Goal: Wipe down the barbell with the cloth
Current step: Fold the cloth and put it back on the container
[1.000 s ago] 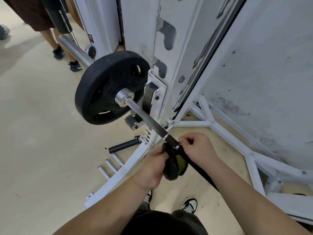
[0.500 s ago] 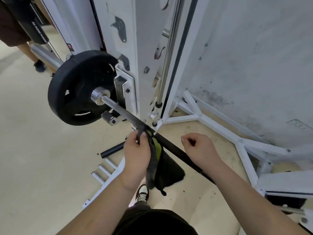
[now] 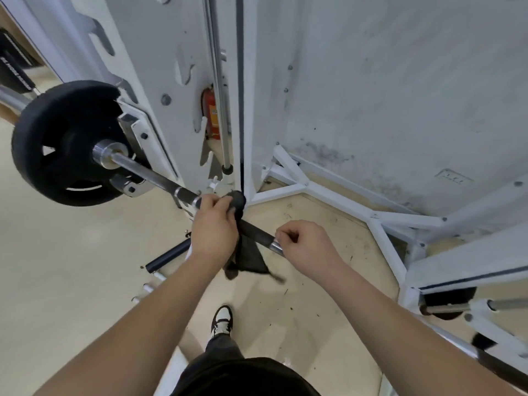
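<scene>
One steel barbell [image 3: 160,178], limp black cloth [image 3: 249,260]

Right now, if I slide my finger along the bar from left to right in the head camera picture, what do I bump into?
Black weight plate → shiny collar → left hand gripping the cloth → bare stretch of barbell → right hand holding the bar.

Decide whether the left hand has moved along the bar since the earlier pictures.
Yes. The left hand, gripping the cloth, has slid along the bar toward the plate, leaving bare bar before the right hand.
</scene>
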Demonstrator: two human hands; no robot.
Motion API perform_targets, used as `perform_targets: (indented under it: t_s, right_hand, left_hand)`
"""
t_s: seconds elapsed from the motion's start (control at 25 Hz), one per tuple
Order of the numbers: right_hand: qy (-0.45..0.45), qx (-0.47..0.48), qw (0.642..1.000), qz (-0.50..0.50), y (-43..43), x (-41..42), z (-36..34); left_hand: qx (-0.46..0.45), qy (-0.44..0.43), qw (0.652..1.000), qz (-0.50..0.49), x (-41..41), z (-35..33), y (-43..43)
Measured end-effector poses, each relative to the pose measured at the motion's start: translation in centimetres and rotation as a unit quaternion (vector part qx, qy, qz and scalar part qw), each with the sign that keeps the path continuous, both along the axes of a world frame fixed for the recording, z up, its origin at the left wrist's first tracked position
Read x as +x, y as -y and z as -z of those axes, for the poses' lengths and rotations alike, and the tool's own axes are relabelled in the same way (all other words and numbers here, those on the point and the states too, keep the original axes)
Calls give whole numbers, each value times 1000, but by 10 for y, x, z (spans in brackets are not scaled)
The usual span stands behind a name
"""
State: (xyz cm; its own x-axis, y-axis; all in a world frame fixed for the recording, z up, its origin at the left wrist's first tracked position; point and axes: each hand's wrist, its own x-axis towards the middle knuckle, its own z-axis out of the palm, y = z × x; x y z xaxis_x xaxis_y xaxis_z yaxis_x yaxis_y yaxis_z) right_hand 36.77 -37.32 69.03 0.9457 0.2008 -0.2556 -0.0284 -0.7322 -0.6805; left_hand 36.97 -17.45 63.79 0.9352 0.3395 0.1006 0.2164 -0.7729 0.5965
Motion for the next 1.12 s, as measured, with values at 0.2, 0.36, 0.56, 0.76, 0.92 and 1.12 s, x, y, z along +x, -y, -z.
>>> perform_targets:
  t_s: [0.2, 0.36, 0.56, 0.76, 0.92, 1.12]
  right_hand:
    - [26, 5, 999, 33, 29, -25, 2]
    - [24, 55, 995, 82, 58, -52, -8]
    - [-107, 194, 974, 57, 46, -84, -1]
    - [-252, 411, 876, -25, 24, -107, -14]
    - [-125, 367, 922, 4, 5, -133, -18]
    - [-103, 309, 945, 26, -32, -158, -27]
  left_hand:
    - [-131, -18, 985, 111, -60, 1, 86]
    - [-475, -128, 871, -19, -109, -5, 85]
    - [-749, -125, 648, -66, -145, -41, 50]
    - [-702, -125, 701, -13, -169, -74, 45]
    - [-503, -145, 850, 59, -186, -91, 38]
    - [-370, -106, 920, 69, -219, -83, -16]
